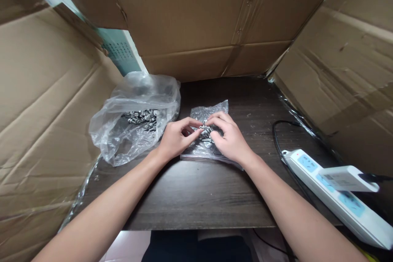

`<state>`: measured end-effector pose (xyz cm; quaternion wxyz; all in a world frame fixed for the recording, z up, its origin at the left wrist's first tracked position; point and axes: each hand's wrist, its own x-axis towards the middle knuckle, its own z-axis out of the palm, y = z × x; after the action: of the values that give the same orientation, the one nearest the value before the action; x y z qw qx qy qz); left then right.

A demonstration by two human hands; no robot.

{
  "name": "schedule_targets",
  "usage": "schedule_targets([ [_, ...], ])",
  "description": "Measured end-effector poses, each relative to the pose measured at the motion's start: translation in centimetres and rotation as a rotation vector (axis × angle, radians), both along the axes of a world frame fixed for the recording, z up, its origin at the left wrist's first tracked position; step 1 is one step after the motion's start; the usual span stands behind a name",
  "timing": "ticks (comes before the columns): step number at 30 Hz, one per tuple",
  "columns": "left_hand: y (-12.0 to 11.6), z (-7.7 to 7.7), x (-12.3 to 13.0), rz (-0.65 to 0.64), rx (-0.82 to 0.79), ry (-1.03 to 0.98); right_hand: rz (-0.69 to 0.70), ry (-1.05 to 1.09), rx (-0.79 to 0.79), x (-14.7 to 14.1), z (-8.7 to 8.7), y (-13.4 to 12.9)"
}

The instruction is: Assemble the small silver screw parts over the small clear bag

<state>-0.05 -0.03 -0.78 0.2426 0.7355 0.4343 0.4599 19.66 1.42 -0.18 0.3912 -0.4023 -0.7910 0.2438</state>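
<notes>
My left hand [179, 137] has its thumb and index finger pinched on a small metal screw [203, 127]. Close against it, my right hand [227, 136] curls its thumb and fingers round the other end of the small metal piece; what exactly sits between those fingertips is too small to make out. Both hands are above a clear plastic bag [201, 111] lying flat on the table. More shiny metal hardware [207, 141] rests on this bag under the fingers, partly hidden by them.
A larger open plastic bag [135, 90] holding many small metal parts [144, 118] stands at the left on the dark table [199, 196]. To the right lie a white power strip [337, 196], a plugged-in adapter [350, 178] and a black cable [274, 135]. Cardboard walls [196, 12] enclose the table.
</notes>
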Motion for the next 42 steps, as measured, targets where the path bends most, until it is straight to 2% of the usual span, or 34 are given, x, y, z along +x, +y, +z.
schedule_targets([
  [3, -0.03, 0.01, 0.0, 0.0, 0.001, 0.01, -0.03, -0.048, -0.012, 0.05, -0.38, 0.19],
  [6, -0.12, 0.04, 0.01, 0.007, -0.013, 0.023, -0.043, -0.003, -0.009, -0.07, -0.34, 0.17],
  [26, -0.1, -0.03, -0.02, -0.035, 0.054, 0.046, 0.073, 0.033, -0.096, -0.3, -0.02, -0.06],
  [42, -0.04, 0.22, 0.13, -0.045, 0.072, 0.055, 0.06, -0.048, -0.102, -0.57, 0.08, -0.19],
])
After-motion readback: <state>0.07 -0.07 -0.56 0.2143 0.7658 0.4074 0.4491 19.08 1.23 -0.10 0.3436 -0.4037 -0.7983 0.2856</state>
